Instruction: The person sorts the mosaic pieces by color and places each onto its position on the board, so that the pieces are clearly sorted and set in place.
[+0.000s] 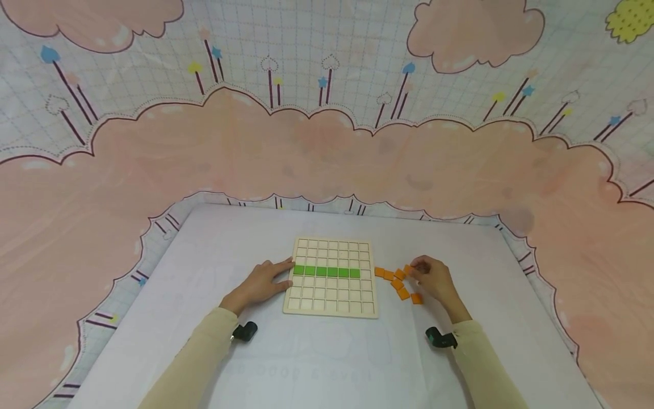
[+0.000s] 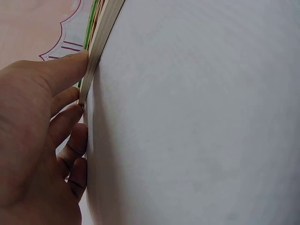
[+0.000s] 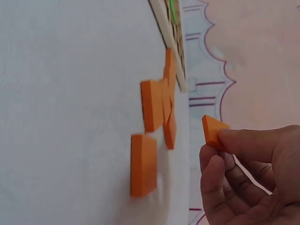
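Observation:
A square wooden grid board lies flat on the table, with a row of several green tiles running across it from its left side. My left hand rests at the board's left edge, index finger and thumb spread along the rim; the left wrist view shows the thumb against the board's side. To the right of the board, my right hand pinches an orange square tile between thumb and fingers, raised off the table. Beside that hand, several loose orange tiles lie scattered, the leftmost right by the board's edge.
White cloth covers the table. Behind it hangs a patterned curtain with pink clouds. Black wrist devices sit at both cuffs, under cream sleeves.

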Demonstrator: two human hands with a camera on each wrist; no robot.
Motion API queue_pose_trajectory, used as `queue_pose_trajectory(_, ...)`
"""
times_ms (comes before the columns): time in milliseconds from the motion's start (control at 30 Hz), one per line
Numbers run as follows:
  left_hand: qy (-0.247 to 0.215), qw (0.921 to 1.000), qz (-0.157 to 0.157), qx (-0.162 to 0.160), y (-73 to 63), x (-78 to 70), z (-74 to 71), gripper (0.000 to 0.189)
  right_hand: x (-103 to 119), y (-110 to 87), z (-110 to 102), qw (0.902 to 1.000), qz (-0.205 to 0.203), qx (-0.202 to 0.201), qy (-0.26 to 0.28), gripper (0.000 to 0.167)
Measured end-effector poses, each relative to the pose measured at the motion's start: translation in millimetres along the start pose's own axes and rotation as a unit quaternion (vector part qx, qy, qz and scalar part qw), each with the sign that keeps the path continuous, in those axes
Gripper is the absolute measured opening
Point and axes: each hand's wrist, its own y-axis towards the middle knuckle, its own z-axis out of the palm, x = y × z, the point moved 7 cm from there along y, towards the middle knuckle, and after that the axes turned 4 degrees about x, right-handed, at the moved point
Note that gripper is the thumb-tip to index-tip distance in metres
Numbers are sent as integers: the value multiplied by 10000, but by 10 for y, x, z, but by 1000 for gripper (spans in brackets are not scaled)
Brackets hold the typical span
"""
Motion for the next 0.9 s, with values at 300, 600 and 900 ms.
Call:
queue_pose_trajectory(300, -44, 10000, -13, 2, -5, -23, -15, 59, 240, 5, 116, 9997, -43, 56, 238, 16)
queue_pose_trajectory(600, 40, 10000, -67, 0, -18, -46, -19, 59, 475, 5, 270, 9984, -515, 67, 226, 13)
queue_pose_trajectory(900, -55, 9999, -78, -49, -14, -52, -23, 59, 701, 16, 423, 9967, -720, 96, 357, 13)
